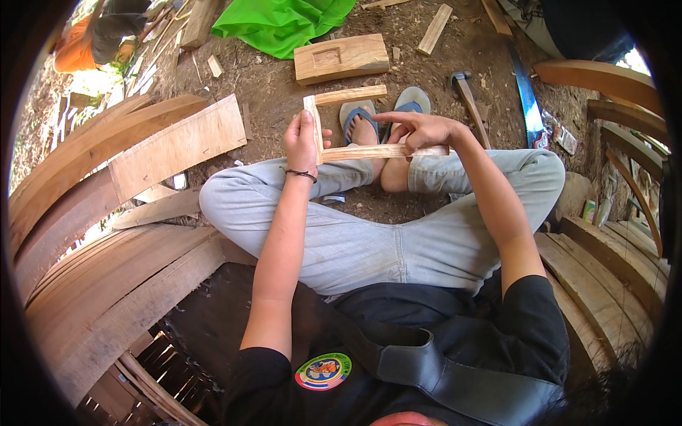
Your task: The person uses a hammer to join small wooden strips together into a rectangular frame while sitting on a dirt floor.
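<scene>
A three-sided wooden frame (355,153) of pale strips is held over my shins, its gap toward the right. My left hand (301,144) is closed around the short left strip, thumb along it. On the long near strip, toward its right end, rest the curled fingers of my right hand (428,132). Its index finger stretches out to the left between the two long strips. Beyond the frame lies a wooden block (341,59) with a rectangular recess cut in its upper face. My sandalled feet (361,129) show through the frame.
A hammer (469,106) and a handsaw (526,99) lie on the dirt to the right. Green cloth (284,25) spreads at the far side. Curved boards (170,149) stand at left; more timber (604,263) is stacked at right. Wood scraps (434,30) litter the ground.
</scene>
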Motion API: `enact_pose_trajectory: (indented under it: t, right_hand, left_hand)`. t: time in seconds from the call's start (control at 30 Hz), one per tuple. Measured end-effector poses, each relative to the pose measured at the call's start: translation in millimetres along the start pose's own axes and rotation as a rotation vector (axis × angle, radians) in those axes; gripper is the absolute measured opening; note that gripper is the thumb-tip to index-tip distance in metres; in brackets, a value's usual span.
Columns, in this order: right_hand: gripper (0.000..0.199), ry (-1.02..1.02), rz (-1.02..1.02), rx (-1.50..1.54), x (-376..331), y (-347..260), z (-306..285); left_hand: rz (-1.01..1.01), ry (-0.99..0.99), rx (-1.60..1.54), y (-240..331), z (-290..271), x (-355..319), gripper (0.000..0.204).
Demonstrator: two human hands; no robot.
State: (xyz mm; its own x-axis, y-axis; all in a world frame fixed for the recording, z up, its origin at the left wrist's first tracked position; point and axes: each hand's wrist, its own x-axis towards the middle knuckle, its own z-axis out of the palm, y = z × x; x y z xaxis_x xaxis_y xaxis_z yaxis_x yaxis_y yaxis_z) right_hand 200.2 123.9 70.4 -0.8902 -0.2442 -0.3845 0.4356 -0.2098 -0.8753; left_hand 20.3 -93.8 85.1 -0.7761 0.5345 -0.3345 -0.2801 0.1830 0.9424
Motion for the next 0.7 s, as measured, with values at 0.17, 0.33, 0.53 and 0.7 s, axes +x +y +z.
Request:
enact_pose_trajectory:
  t: [0.17, 0.33, 0.53, 0.7]
  right_hand:
    - [0.1, -0.027, 0.016, -0.018, -1.3, -5.5, -4.3]
    - [0.097, -0.022, 0.01, -0.027, -1.4, -1.3, -8.4]
    - [0.098, -0.039, 0.029, -0.002, -2.1, -7.5, -7.6]
    - [0.1, -0.017, 0.004, -0.042, -1.0, -1.1, -11.6]
  left_hand:
    - [0.028, 0.002, 0.049, -1.1, 3.1, -1.8, 0.042]
    - [0.034, -0.013, 0.018, -1.2, 4.1, -0.7, 0.04]
    - [0.049, -0.016, -0.017, -1.0, 3.6, -0.8, 0.039]
    - [0.085, -0.049, 0.011, 1.9, 9.0, -4.3, 0.039]
